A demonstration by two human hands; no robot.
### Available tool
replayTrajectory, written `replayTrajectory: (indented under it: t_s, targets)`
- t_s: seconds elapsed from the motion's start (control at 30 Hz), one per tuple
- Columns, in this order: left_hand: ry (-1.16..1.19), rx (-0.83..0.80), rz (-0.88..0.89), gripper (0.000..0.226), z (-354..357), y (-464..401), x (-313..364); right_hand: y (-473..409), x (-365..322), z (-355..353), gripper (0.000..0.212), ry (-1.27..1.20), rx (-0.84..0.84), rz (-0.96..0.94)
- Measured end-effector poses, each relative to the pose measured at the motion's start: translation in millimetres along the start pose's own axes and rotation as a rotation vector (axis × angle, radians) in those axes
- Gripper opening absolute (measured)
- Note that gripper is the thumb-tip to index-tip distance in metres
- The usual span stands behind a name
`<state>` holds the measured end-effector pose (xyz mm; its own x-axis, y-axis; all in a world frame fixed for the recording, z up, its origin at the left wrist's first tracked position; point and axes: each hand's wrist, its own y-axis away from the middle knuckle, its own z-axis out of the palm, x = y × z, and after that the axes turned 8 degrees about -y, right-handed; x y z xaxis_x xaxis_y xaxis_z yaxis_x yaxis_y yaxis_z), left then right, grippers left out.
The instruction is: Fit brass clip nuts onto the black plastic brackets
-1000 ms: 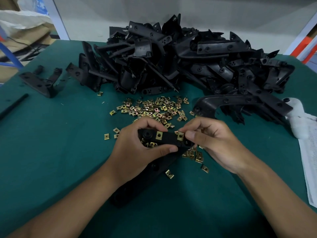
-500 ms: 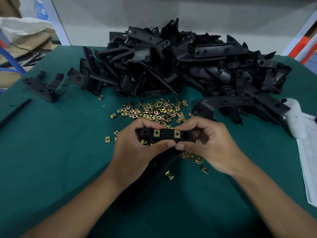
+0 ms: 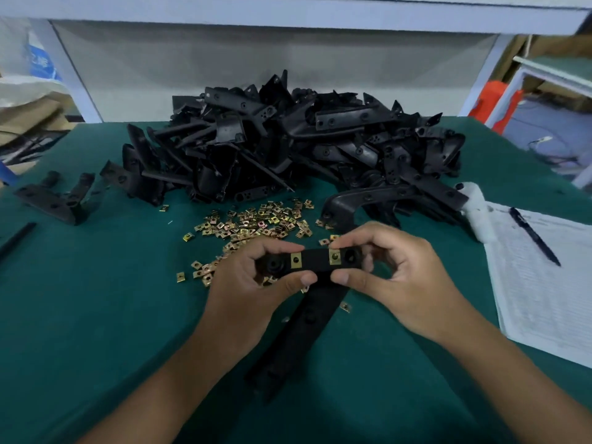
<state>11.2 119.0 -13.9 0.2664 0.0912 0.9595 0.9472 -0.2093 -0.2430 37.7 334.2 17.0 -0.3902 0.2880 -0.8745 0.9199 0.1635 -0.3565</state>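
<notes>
- green counter (image 3: 96,315) covered in some mat-like surface
- printed paper sheet (image 3: 544,296) on the right side, with a black pen (image 3: 534,237) lying diagonally across it
- white object (image 3: 474,203) right at the paper's top left corner, can't tell what it is
- thin black rod (image 3: 16,240) at the left edge
- something orange (image 3: 495,105) behind the counter, far right

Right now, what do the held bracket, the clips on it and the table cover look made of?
Bracket: matte black, moulded holes and bosses, looks like plastic.
Clips: shiny yellow-gold, thin folded sheet; brass or plated steel, can't tell which.
Table cover: dull green, no glare; likely felt or a rubber mat.
</notes>
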Motion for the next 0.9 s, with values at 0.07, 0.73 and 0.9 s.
replayTrajectory:
  t_s: [0.07, 0.73, 0.9]
  targets:
    - [-0.046, -0.023, 0.055, 0.033, 12.0, 6.7, 14.1, 17.3, -10.5, -11.7, 0.026, 0.034, 0.046, -0.015]
    - [0.093, -0.736, 0.313, 0.026, 294.4, 116.9, 81.0, 322.9, -88.2, -155.2, 0.029, 0.428, 0.768, 0.344]
    - [-0.028, -0.895, 0.37, 0.054, 317.9, 127.6, 84.1, 351.8, -92.6, -163.0, 0.033, 0.557, 0.788, 0.383]
